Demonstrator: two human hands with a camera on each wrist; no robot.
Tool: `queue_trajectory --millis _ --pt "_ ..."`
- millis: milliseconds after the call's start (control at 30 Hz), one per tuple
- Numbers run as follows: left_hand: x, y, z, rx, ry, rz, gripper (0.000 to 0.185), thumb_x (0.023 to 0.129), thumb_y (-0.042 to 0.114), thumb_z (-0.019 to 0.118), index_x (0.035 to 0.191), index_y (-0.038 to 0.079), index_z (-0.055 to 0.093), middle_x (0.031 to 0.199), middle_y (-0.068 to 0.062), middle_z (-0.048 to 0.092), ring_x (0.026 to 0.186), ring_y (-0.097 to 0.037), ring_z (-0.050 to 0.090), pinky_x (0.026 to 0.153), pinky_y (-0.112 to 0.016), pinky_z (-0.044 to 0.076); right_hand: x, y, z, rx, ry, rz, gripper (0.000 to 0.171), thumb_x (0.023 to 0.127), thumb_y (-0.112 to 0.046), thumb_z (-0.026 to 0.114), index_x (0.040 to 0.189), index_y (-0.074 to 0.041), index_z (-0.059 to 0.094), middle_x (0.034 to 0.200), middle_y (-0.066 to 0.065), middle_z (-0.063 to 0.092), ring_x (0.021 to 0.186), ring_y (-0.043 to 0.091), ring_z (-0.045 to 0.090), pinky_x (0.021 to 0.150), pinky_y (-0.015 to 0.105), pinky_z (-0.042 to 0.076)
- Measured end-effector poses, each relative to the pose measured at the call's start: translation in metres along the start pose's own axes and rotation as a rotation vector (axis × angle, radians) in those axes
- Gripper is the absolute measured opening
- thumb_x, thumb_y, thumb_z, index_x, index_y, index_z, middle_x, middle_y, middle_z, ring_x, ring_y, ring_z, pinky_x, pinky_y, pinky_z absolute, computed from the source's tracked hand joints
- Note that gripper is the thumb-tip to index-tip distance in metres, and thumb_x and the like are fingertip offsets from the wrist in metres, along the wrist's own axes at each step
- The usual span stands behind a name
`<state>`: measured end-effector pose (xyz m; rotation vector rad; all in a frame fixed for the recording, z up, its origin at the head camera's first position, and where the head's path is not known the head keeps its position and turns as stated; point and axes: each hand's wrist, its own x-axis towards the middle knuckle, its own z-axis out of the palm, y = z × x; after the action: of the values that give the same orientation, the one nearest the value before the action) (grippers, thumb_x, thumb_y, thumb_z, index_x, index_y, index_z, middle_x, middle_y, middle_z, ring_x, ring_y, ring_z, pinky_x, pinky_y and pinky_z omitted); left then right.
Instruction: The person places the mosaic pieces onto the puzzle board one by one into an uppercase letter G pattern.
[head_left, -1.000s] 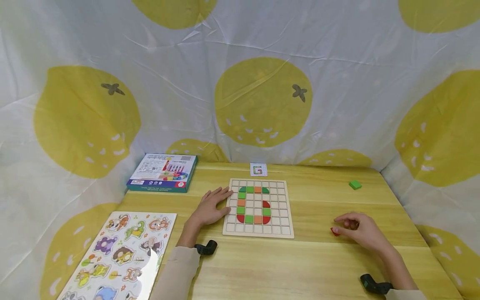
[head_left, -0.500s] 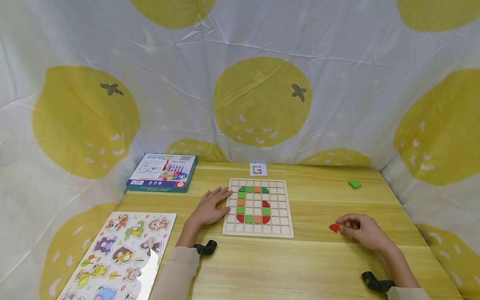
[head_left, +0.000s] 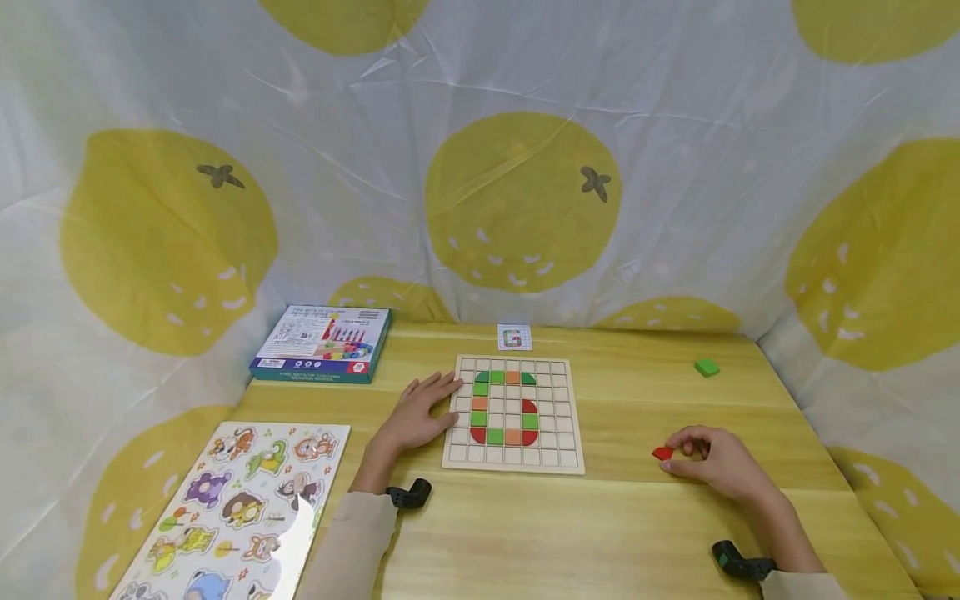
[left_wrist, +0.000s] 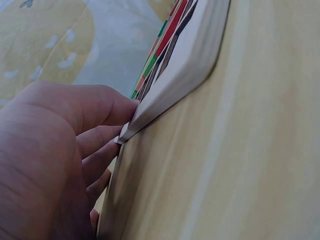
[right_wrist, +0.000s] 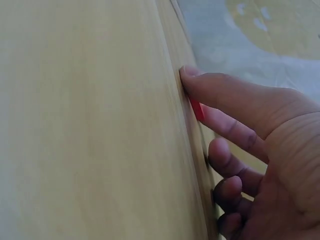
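Note:
A pale wooden grid board (head_left: 556, 432) lies mid-table, with green, orange and red pieces set in its cells in the shape of a letter G. My left hand (head_left: 417, 414) rests at the board's left edge, fingers spread and nearly straight. In the left wrist view, the thumb of the left hand (left_wrist: 45, 150) touches the board's edge (left_wrist: 172, 92). Right of the board, my right hand (head_left: 716, 462) pinches a red quarter-round piece (head_left: 662, 453) between thumb and index finger, close over the tabletop. Only a sliver of that red piece (right_wrist: 197, 109) shows in the right wrist view.
Behind the board lies a small pattern card (head_left: 514, 337) printed with a G. A green square piece (head_left: 707, 367) sits at the back right. On the left are a flat toy box (head_left: 311, 342) and an animal puzzle board (head_left: 243, 508). Lemon-print cloth (head_left: 675, 217) surrounds the table.
The red piece has shifted slightly left and turned between my right thumb and index finger. My left hand stays at the board's edge.

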<state>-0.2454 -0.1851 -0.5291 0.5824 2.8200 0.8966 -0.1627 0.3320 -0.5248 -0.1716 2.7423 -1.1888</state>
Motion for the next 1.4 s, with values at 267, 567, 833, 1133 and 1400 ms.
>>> queue_trajectory --millis 267,567,833,1133,1400 --pt "-0.001 -0.001 0.001 0.014 -0.012 0.018 0.063 0.1 0.034 0.062 0.158 0.02 0.044 0.168 -0.003 0.035 0.159 -0.031 0.021 0.131 -0.056 0.006 -0.002 -0.001 0.002 -0.005 0.031 -0.005 0.029 0.087 -0.033 0.084 0.105 -0.011 0.076 0.086 0.004 0.06 0.067 0.009 0.044 0.058 0.025 0.037" --pt "0.001 -0.001 0.002 0.029 -0.007 0.027 0.063 0.1 0.035 0.061 0.158 0.02 0.044 0.168 -0.002 0.035 0.159 -0.031 0.022 0.131 -0.056 0.006 0.004 -0.006 0.006 -0.01 0.051 -0.03 0.029 0.089 -0.035 0.082 0.108 -0.014 0.077 0.085 0.001 0.061 0.069 0.009 0.048 0.057 0.024 0.04" --pt "0.001 -0.001 0.003 0.032 -0.003 0.022 0.063 0.1 0.036 0.061 0.158 0.02 0.044 0.168 -0.002 0.035 0.159 -0.03 0.022 0.131 -0.055 0.006 0.021 -0.024 0.019 -0.032 0.088 -0.071 0.029 0.089 -0.038 0.082 0.108 -0.016 0.077 0.087 0.001 0.06 0.074 0.011 0.049 0.058 0.024 0.041" --pt "0.001 -0.001 0.002 0.027 0.002 0.017 0.063 0.1 0.036 0.061 0.158 0.02 0.044 0.168 -0.002 0.035 0.159 -0.03 0.022 0.131 -0.055 0.006 0.053 -0.059 0.038 -0.021 0.112 -0.144 0.023 0.088 -0.033 0.083 0.106 -0.018 0.077 0.085 0.0 0.057 0.077 0.015 0.049 0.062 0.024 0.04" --pt "0.0 -0.002 0.001 0.024 -0.002 0.009 0.063 0.1 0.036 0.061 0.159 0.02 0.044 0.168 -0.003 0.035 0.16 -0.03 0.021 0.131 -0.055 0.005 0.075 -0.096 0.058 0.01 0.112 -0.221 0.019 0.087 -0.025 0.085 0.103 -0.019 0.078 0.082 0.0 0.055 0.078 0.017 0.05 0.062 0.024 0.04"
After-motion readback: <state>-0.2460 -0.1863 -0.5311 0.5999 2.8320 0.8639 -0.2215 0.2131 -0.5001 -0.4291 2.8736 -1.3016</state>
